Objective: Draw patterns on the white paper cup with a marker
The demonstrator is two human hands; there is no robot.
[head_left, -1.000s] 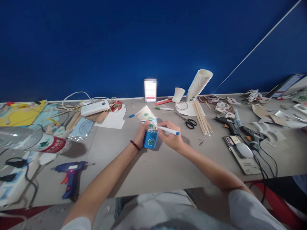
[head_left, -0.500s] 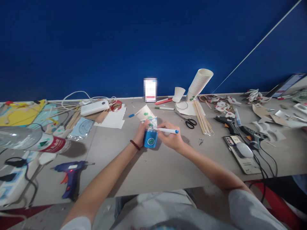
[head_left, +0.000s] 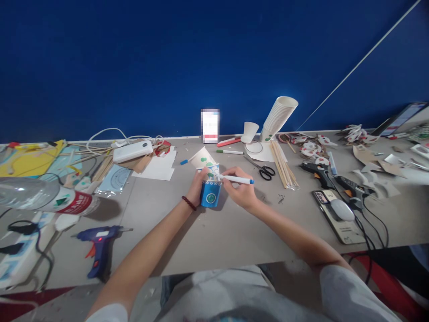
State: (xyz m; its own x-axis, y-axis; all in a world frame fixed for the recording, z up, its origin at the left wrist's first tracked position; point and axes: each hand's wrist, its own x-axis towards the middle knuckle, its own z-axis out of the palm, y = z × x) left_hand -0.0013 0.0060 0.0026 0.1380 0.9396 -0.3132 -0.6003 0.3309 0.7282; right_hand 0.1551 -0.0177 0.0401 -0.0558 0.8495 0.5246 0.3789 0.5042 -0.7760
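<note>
A paper cup, coloured blue on its lower part with white and green patterns above, is held at its left side by my left hand. A piece of white paper cup with green marks sticks up behind its rim. My right hand is closed round a white marker with a blue end. The marker's tip is at the cup's right side; whether it touches cannot be told. A blue pen cap lies to the left of the cup piece.
Scissors, wooden sticks and a leaning stack of paper cups are at the right. A blue glue gun and a plastic bottle lie left. A phone stands by the wall. Black glue guns lie right.
My right hand and the marker have shifted slightly to the right. My left hand and the cup stay in place.
</note>
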